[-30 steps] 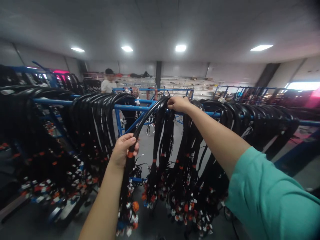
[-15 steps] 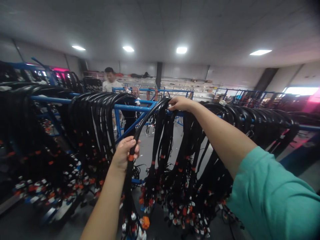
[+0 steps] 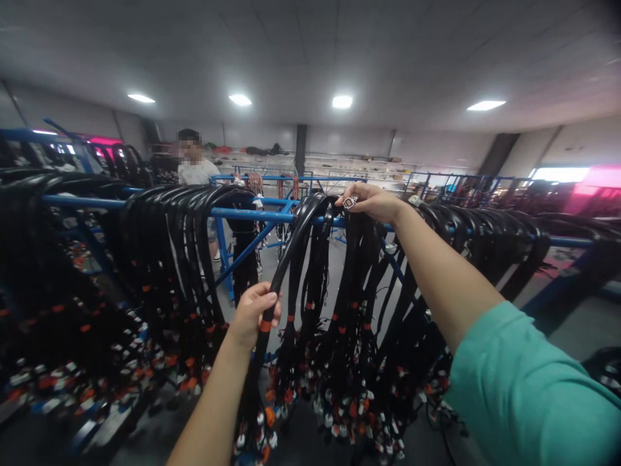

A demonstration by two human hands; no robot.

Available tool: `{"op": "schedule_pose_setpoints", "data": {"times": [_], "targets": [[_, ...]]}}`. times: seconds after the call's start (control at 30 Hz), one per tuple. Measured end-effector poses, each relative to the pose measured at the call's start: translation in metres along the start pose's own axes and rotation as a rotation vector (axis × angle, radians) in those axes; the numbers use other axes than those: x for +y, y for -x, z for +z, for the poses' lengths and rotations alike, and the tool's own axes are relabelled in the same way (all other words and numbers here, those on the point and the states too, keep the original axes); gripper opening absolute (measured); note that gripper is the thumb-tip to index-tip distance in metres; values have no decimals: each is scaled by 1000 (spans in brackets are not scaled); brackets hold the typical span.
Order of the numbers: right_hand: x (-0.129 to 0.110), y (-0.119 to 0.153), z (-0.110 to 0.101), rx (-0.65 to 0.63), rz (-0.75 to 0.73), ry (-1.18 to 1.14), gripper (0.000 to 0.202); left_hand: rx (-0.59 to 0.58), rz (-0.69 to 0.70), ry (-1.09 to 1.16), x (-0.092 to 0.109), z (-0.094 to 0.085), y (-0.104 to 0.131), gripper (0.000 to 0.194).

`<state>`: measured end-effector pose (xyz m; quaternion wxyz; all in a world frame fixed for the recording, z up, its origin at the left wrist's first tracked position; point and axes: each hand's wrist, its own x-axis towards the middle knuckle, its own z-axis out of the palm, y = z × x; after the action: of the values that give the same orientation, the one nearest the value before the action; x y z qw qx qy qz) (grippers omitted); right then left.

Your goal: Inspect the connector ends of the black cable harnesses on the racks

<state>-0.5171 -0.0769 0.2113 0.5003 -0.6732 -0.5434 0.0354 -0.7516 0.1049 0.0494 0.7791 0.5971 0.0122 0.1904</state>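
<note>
My left hand (image 3: 257, 314) is closed around a black wire harness (image 3: 287, 254), just above its orange tape band. This harness slants down from the blue rail (image 3: 272, 213), and white and orange connectors (image 3: 266, 417) hang at its lower end. Up at the rail, my right hand (image 3: 371, 202) has its fingers bent together beside the tops of the draped harnesses. A small white-and-brown piece (image 3: 349, 202) shows at those fingers; its kind is unclear. More black harnesses (image 3: 356, 272) with orange bands hang below my right hand.
Thick rows of harnesses hang on the rail to the left (image 3: 169, 239) and right (image 3: 485, 226). A person in a white top (image 3: 198, 171) stands behind the rack at left. Farther back are other blue racks (image 3: 436, 178) and shelves along the wall.
My left hand has moved a little right and down with the harness. My right hand has shifted right along the rail, away from that harness's top. The view has turned slightly.
</note>
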Motion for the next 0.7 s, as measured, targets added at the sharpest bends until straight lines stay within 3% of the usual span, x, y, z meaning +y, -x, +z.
{"op": "schedule_pose_setpoints", "data": {"times": [0.13,0.2,0.27,0.33,0.4,0.43,0.53,0.6,0.63,0.7], "targets": [[1,2,2,5,-32,-21,21,13,-79,-298,-33,24,10,26],[1,1,5,17,-54,28,26,-8,21,-558,-52,39,12,25],[1,-1,11,6,-91,164,32,-78,115,-744,-66,50,10,31],[1,-5,19,-40,-123,399,37,-171,116,-857,-73,55,4,35],[2,-7,27,-75,-137,636,36,-199,97,-883,-73,53,-6,29],[2,-7,29,-80,-144,719,32,-142,116,-860,-72,49,-12,26],[4,-7,32,-61,-156,776,25,230,200,-756,-69,29,-35,25],[8,-8,31,-31,-138,745,20,371,172,-720,-73,15,-52,42],[10,-9,30,-11,-128,725,16,358,126,-648,-78,9,-61,51],[18,-12,28,26,-132,697,13,144,43,-483,-91,1,-78,53]]}}
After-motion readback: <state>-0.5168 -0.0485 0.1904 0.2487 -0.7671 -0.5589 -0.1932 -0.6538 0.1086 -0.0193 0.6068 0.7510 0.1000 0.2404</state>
